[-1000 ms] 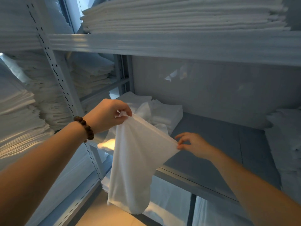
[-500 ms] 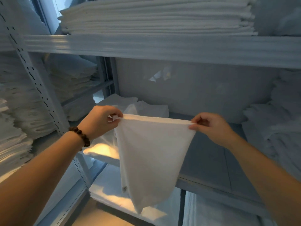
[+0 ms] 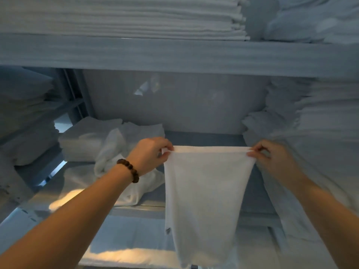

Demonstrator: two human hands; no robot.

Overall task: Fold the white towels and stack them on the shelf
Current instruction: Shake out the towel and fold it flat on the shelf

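Note:
A white towel (image 3: 206, 195) hangs in front of the grey shelf (image 3: 204, 137), its top edge stretched level between both hands. My left hand (image 3: 149, 154), with a bead bracelet on the wrist, pinches the top left corner. My right hand (image 3: 270, 158) pinches the top right corner. A small tag shows on the towel's lower left edge. On the shelf's left lies a low stack of folded white towels (image 3: 87, 140), with a loose crumpled towel (image 3: 116, 162) in front of it.
A tall pile of white towels (image 3: 310, 123) fills the shelf's right side. The upper shelf board (image 3: 174, 55) carries a thick folded stack (image 3: 136, 18). More stacks stand in the rack at the left (image 3: 25, 113). Linen lies on the lower shelf (image 3: 132, 235).
My right hand has moved up and to the right, pulling the towel's top edge taut and level. The view has come closer to the shelf and shifted to the right.

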